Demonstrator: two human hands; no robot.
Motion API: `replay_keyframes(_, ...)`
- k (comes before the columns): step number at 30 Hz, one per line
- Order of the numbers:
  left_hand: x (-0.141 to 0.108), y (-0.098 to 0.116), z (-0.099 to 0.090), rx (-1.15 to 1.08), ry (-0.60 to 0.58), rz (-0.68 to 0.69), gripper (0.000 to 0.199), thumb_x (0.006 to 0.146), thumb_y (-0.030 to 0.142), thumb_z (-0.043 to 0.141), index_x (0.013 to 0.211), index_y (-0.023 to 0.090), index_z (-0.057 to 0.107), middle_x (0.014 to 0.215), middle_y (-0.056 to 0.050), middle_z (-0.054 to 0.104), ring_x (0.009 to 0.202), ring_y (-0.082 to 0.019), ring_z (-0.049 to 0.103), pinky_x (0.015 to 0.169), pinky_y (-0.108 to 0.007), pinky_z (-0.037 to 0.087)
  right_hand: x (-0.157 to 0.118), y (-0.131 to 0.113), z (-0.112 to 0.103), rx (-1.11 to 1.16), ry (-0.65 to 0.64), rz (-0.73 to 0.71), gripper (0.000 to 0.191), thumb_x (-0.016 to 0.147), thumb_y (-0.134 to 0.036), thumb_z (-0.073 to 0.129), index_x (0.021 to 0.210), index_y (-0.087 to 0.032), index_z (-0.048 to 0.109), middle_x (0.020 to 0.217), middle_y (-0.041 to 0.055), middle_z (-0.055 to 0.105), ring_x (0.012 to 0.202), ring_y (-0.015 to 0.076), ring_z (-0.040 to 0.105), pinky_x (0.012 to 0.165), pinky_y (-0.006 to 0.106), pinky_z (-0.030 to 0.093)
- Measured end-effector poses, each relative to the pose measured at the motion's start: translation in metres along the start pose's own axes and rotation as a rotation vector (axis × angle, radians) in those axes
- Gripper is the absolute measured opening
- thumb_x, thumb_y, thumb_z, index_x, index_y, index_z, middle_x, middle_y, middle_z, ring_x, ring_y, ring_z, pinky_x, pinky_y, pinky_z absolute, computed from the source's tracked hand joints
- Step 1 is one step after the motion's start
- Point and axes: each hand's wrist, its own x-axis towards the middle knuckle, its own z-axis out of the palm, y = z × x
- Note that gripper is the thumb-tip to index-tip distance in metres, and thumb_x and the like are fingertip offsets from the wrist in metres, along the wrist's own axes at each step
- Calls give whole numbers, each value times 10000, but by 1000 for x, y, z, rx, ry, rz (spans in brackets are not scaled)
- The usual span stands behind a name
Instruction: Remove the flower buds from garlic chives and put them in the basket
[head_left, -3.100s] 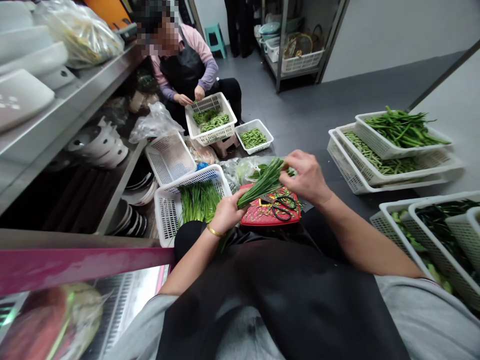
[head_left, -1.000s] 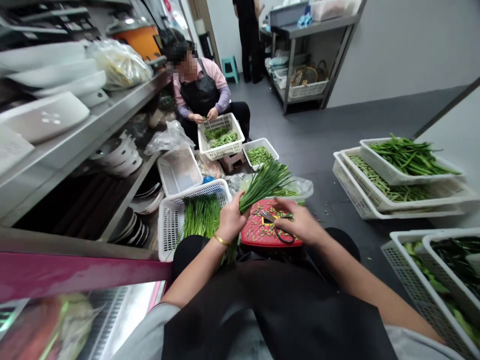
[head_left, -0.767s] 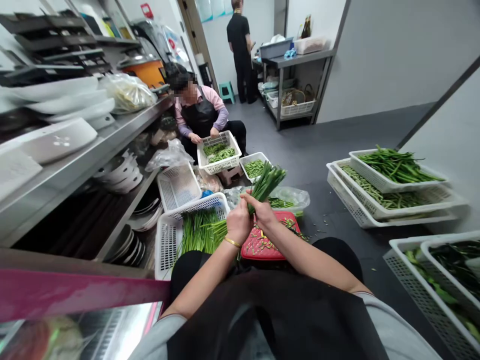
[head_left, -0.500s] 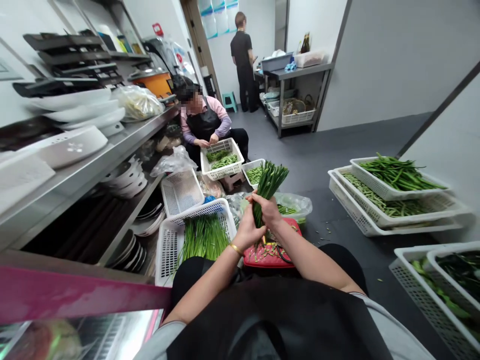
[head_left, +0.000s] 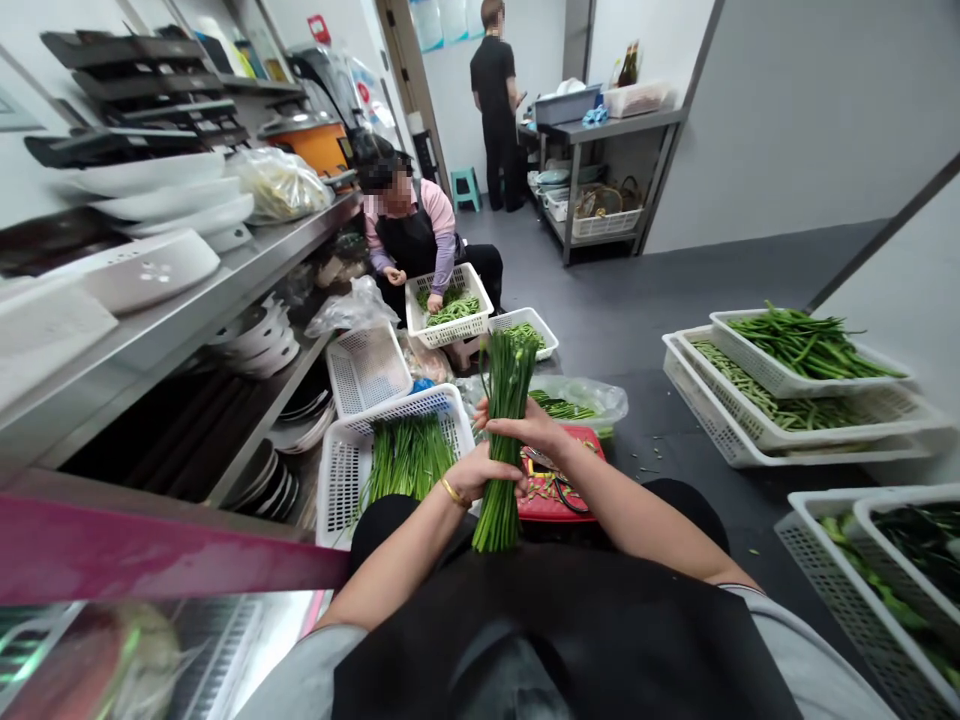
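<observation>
An upright bunch of green garlic chives (head_left: 507, 375) stands between my hands, its cut ends close to my apron. My left hand (head_left: 480, 474) is wrapped round its lower part. Higher up, my right hand (head_left: 534, 428) grips the same bunch from the right side. Beneath them is a red surface (head_left: 592, 460) strewn with green trimmings, where scissors (head_left: 564, 492) lie partly hidden by my right forearm. More long chives (head_left: 411, 456) fill a white basket (head_left: 337, 490) to the left.
A co-worker (head_left: 412, 225) sits ahead, hands at a basket of green beans (head_left: 454, 312). Another person (head_left: 495, 110) stands by a steel table (head_left: 611, 128). Bean trays (head_left: 814, 375) are stacked at right, leafy-green baskets (head_left: 817, 520) nearer. Shelves of dishes (head_left: 187, 320) line the left.
The bunch has come closer to my body and turned from leaning right to nearly upright. My hands have shifted along it. The seated co-worker's one hand has reached into the basket.
</observation>
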Motion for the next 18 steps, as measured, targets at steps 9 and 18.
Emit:
replay_keyframes(9, -17, 20, -6, 94, 39, 14, 575, 549, 315, 793, 1050, 92, 620, 500, 21, 581, 425, -108, 509, 460, -226, 393, -55, -58, -38, -1003, 497, -517, 169, 855, -340, 579, 785, -208, 659, 730, 38, 666, 688, 161, 620, 682, 301, 506)
replay_keyframes(18, -22, 20, 15, 105, 86, -31, 345, 493, 338, 784, 620, 124, 544, 436, 12, 541, 376, -97, 466, 403, -228, 348, -46, -37, -53, -1172, 414, -450, 393, 834, -370, 627, 1153, -145, 577, 845, 64, 673, 664, 160, 618, 602, 281, 473)
